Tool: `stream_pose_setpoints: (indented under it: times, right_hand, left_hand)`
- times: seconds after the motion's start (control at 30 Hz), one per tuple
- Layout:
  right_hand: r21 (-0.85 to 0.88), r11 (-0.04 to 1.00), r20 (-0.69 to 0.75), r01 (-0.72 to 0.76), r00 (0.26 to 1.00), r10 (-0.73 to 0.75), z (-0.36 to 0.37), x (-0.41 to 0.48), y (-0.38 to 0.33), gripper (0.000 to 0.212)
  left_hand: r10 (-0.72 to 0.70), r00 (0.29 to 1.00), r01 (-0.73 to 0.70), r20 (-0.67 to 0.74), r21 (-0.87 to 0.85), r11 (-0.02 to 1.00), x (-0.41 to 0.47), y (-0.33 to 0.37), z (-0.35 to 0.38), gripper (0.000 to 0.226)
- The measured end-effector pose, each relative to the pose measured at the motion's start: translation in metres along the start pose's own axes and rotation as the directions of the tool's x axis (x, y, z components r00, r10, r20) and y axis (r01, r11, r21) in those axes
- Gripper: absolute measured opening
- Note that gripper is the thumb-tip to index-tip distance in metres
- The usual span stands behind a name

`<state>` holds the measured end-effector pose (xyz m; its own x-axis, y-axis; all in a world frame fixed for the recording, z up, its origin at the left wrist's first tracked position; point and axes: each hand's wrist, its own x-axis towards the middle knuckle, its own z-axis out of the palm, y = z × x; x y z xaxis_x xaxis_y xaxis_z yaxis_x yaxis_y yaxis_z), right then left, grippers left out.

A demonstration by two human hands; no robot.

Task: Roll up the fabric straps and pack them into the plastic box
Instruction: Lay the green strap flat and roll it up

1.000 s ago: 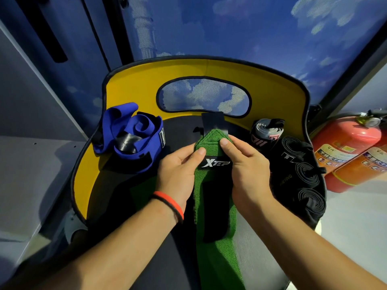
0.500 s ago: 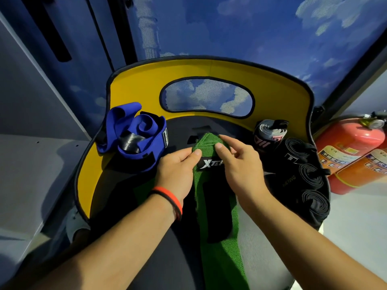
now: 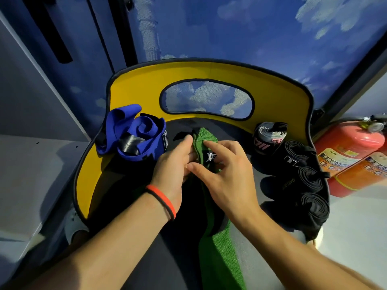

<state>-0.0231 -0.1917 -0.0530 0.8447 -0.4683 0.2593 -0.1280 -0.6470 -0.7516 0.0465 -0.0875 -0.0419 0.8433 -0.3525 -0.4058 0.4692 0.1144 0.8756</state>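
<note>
- grip first: our left hand point(image 3: 173, 164) and right hand point(image 3: 226, 176) both pinch the far end of the green strap point(image 3: 217, 258), folding it over near its label to start a roll.
- the rest of that strap lies flat, running back toward us across the yellow-rimmed table point(image 3: 278, 97).
- done, we judge: three black rolls point(image 3: 310, 178) and a grey-pink roll point(image 3: 268, 137) stand at the right.
- left: this strap, the loose blue strap point(image 3: 134, 135) at the left, and all the packing; we see no plastic box.
</note>
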Motion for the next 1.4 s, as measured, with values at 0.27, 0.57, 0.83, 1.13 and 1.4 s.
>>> stream_pose_setpoints:
  times: [0.27, 0.57, 0.83, 1.13, 1.4]
  right_hand:
    - [0.192, 0.98, -0.124, -0.058, 0.989, 0.083, -0.012, 0.011, 0.004, 0.02]
    - [0.518, 0.801, 0.196, -0.3, 0.953, 0.231, -0.018, 0.017, 0.01, 0.025]
    - [0.628, 0.729, 0.19, -0.272, 0.962, 0.195, -0.022, 0.02, 0.011, 0.023]
    - [0.409, 0.868, 0.032, -0.282, 0.955, 0.296, -0.026, 0.015, 0.028, 0.026]
    - [0.246, 0.881, 0.162, -0.404, 0.913, 0.374, -0.027, -0.002, 0.046, 0.037]
  left_hand:
    - [0.113, 0.989, -0.114, 0.1, 0.003, 0.993, -0.009, 0.005, 0.006, 0.032]
    - [0.272, 0.962, -0.245, 0.006, 0.451, 0.858, 0.017, 0.022, -0.022, 0.03]
    - [0.08, 0.997, -0.076, 0.008, 0.399, 0.914, 0.03, 0.031, -0.03, 0.029]
    - [0.228, 0.974, -0.208, -0.001, 0.404, 0.891, 0.029, 0.04, -0.024, 0.022]
    - [0.336, 0.942, -0.307, -0.01, 0.382, 0.872, 0.022, 0.05, -0.014, 0.015]
